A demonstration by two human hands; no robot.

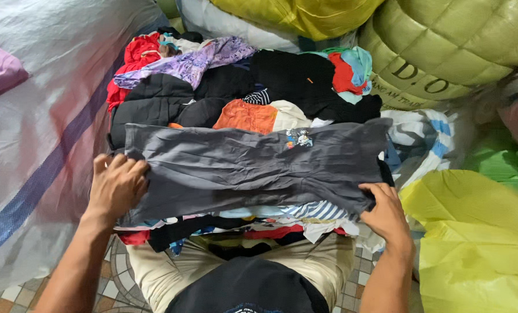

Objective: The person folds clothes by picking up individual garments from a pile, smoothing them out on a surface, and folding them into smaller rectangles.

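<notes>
Two hands on one grey garment point(253, 168), spread flat across the top of a clothes pile point(236, 93). Left hand point(115, 186) lies fingers-down on the left end, pressing rather than pinching; right hand point(386, 214) has fingers curled over the right lower corner, grip closed on the cloth edge. Risk, as I judge it: the left end is only pressed, so a pull from the right could drag it loose, or shift the loose layers beneath and spill the front edge of the pile onto the lap. Room: a white tarp point(44, 127) lies open to the left; yellow plastic bag point(479, 243) just beside the right wrist; green quilted bales point(438, 52) close behind the pile.
</notes>
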